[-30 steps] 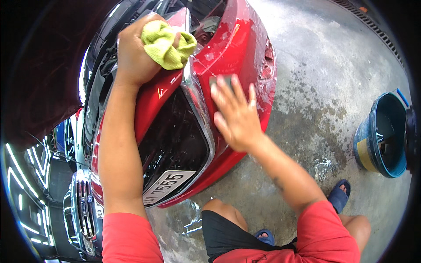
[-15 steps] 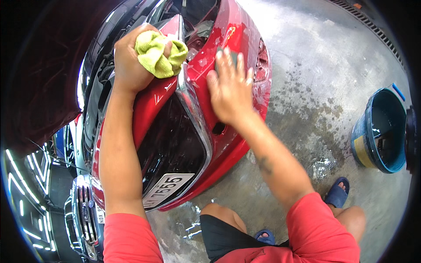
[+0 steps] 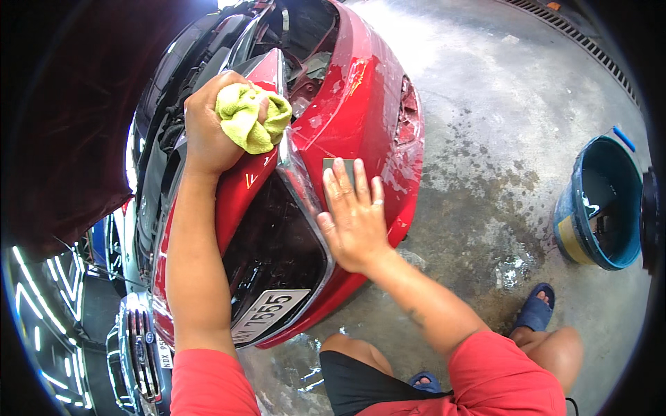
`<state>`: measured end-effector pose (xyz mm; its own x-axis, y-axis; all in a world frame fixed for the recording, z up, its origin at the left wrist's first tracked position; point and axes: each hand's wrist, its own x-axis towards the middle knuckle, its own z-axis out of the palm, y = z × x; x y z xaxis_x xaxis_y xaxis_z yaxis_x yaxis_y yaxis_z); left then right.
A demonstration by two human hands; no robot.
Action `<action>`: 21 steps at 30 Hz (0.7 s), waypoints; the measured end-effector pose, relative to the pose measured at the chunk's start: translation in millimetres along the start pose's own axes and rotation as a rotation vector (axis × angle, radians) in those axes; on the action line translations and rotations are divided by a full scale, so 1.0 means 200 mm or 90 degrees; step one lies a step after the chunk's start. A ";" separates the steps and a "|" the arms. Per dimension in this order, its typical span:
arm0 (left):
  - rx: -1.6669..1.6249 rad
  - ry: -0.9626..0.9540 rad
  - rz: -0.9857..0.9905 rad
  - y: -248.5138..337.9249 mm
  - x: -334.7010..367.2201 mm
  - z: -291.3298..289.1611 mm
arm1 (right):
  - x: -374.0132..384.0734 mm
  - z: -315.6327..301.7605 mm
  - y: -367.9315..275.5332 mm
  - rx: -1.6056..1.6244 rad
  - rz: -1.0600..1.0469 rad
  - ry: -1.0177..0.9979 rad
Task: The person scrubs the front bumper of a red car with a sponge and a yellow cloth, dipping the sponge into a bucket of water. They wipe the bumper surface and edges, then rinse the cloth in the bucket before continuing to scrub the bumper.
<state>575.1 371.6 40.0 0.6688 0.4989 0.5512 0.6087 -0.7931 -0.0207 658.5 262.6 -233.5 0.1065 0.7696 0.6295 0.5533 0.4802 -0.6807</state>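
Note:
My left hand (image 3: 210, 139) is closed around a crumpled yellow-green cloth (image 3: 251, 116), held over the front edge of a red car near the grille. Flat on the car's red bumper (image 3: 340, 125) lies my right hand (image 3: 357, 223), fingers stretched out and a little apart. Under its fingertips is a small dark greenish-grey sheet (image 3: 338, 164) that looks like sandpaper, pressed against the paint; most of it is covered by the fingers. The bumper surface around it looks wet, with pale streaks and patches.
A blue bucket (image 3: 581, 225) holding dark water stands on the wet concrete floor (image 3: 465, 208) at the right. The hood (image 3: 76, 125) is raised at the left. Below the grille sits a licence plate (image 3: 272, 315). Another car (image 3: 139, 347) is at the lower left.
My right hand has slid toward me along the bumper with the sheet beneath it. My left hand, still gripping the cloth, appears slightly lower in view.

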 end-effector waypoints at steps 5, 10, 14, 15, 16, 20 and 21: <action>-0.017 -0.015 -0.022 0.00 -0.02 0.01 | 0.31 -0.02 0.38 -0.004 0.011 0.075; 0.004 -0.006 0.014 -0.02 0.00 0.00 | -0.14 0.04 0.53 0.080 -0.217 -0.068; -0.034 0.003 0.018 -0.02 -0.02 0.01 | -0.06 0.00 0.63 0.032 -0.348 -0.098; -0.025 -0.012 0.014 -0.05 -0.04 -0.01 | 0.00 -0.01 0.55 0.042 -0.388 -0.114; -0.020 -0.025 0.010 -0.07 -0.06 -0.02 | 0.03 -0.01 0.53 0.050 -0.428 -0.132; 0.006 -0.012 0.042 -0.05 0.00 0.01 | 0.06 -0.15 0.75 -0.069 -0.440 -0.168; 0.016 -0.025 0.021 0.00 0.01 0.02 | 0.07 -0.16 0.74 -0.064 -0.442 -0.158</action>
<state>577.8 374.6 38.6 0.7043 0.4869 0.5165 0.5968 -0.8001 -0.0596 769.0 331.7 -313.8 -0.4782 0.3814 0.7911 0.4994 0.8591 -0.1122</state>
